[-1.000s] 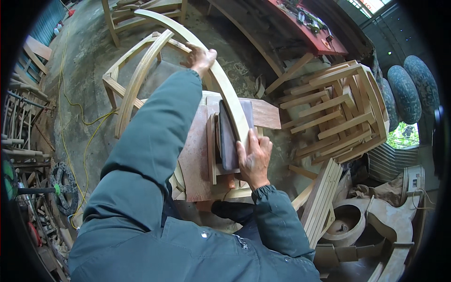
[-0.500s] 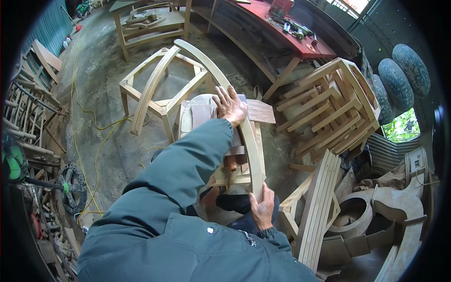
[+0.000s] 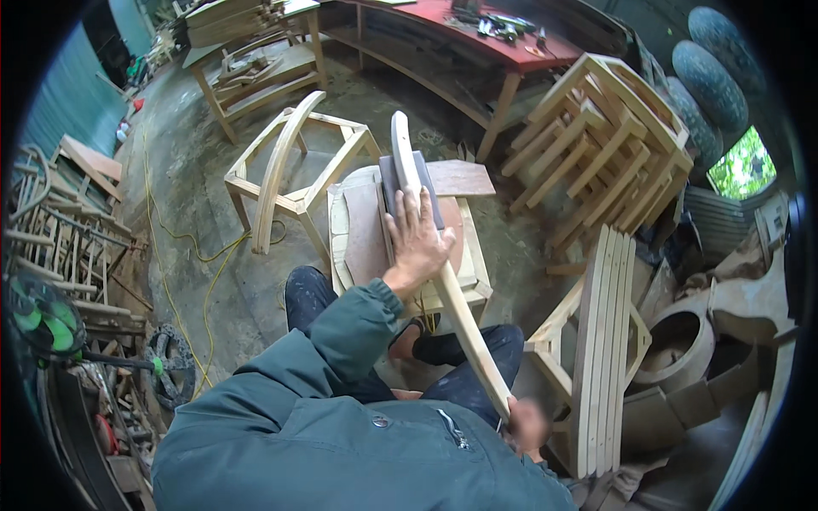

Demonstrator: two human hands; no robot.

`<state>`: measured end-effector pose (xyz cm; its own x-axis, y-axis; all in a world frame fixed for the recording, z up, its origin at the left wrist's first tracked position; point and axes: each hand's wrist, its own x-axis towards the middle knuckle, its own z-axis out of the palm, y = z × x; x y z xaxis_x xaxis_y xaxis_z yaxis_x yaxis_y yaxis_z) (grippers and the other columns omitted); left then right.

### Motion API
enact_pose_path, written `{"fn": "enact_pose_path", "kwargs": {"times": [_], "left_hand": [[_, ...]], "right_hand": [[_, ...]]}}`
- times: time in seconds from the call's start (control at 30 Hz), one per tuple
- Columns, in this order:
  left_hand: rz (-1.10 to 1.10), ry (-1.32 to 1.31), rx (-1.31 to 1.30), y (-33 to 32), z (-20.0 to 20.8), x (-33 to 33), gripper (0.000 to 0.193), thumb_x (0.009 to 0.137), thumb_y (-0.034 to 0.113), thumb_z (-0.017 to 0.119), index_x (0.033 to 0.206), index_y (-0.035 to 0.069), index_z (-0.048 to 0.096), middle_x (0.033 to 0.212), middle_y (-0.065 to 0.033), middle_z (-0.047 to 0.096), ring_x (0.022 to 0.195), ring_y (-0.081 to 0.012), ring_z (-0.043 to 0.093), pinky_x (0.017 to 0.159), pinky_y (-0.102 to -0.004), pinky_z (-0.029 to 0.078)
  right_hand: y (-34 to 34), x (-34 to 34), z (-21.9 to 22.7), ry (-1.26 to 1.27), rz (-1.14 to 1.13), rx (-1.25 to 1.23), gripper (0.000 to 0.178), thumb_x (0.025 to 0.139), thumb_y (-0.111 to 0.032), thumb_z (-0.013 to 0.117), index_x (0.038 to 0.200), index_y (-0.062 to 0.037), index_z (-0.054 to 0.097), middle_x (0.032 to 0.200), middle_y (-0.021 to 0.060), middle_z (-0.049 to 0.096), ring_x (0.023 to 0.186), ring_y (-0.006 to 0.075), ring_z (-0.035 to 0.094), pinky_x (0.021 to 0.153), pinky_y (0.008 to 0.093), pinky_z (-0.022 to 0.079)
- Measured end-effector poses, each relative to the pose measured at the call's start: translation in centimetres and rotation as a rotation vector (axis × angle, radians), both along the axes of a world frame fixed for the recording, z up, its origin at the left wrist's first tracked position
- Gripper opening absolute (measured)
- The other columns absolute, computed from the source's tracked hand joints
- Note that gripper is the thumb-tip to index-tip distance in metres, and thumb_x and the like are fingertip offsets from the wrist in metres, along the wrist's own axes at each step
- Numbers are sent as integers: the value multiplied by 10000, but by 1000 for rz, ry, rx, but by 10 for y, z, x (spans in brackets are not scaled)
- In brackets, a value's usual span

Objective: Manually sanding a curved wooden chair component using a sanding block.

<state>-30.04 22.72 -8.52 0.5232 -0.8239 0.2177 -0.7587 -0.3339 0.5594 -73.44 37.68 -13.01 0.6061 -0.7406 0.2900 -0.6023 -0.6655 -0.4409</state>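
A long curved wooden rail [image 3: 464, 319] slants from the low work stand [image 3: 349, 217] towards my right hip. Under its far part lies a dark grey flat strip [image 3: 433, 192], whose kind I cannot make out. My left hand [image 3: 417, 243] rests on top of the rail, fingers spread and pressed along it, the thumb to the right side. At the rail's near end my right hand [image 3: 527, 426] is closed around the wood, smeared by motion. My knees [image 3: 311, 298] are bent on either side of the stand.
A wooden frame [image 3: 298, 204] with a curved rail [image 3: 285, 162] across it stands left of the work stand. To the right are stacked frames [image 3: 596, 153] and long slats [image 3: 601, 349]. A red bench [image 3: 443, 21] holds tools. A yellow cord [image 3: 209, 328] crosses the floor.
The rail has slid back towards me and turned, its far end now over the stand. My right hand has drawn back to the lower right; my left hand has come nearer. The view has shifted.
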Motion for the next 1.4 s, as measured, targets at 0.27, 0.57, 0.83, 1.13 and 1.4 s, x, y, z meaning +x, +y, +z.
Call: {"fn": "enact_pose_path", "kwargs": {"times": [0.27,0.57,0.83,1.13,1.4], "left_hand": [[-158,-220,150,17,-49,13,840,949,335,544,1614,-84,247,1716,-281,144,1627,-400,25,1257,-678,32],[-221,-263,113,-85,-49,99,805,943,292,507,1596,-109,260,1705,-277,197,1615,-415,107,1254,-689,69],[-213,-379,165,-187,-46,212,800,968,330,515,1610,-74,259,1703,-253,239,1608,-394,172,1252,-691,130],[-50,-317,292,-277,-26,331,733,1001,306,428,1636,-13,249,1739,-203,162,1625,-363,103,1278,-639,125],[-51,-366,261,-261,-33,334,725,995,307,418,1624,-24,270,1714,-211,232,1613,-385,152,1267,-631,187]], "right_hand": [[-1,-51,8,271,34,-22,544,867,-82,729,1365,-289,655,847,73,573,750,281,622,633,414,498],[-78,28,26,268,147,169,729,803,-222,835,1484,-221,574,852,82,600,752,275,638,638,411,513],[-139,145,28,308,97,44,868,816,-230,848,1585,-159,452,838,74,594,723,244,625,618,370,519],[-221,275,31,298,107,-11,712,938,-317,745,1588,-316,453,831,94,541,716,264,626,617,396,524],[-208,273,23,206,140,-84,707,941,-304,744,1589,-302,461,826,95,536,718,265,610,628,383,515]]}}
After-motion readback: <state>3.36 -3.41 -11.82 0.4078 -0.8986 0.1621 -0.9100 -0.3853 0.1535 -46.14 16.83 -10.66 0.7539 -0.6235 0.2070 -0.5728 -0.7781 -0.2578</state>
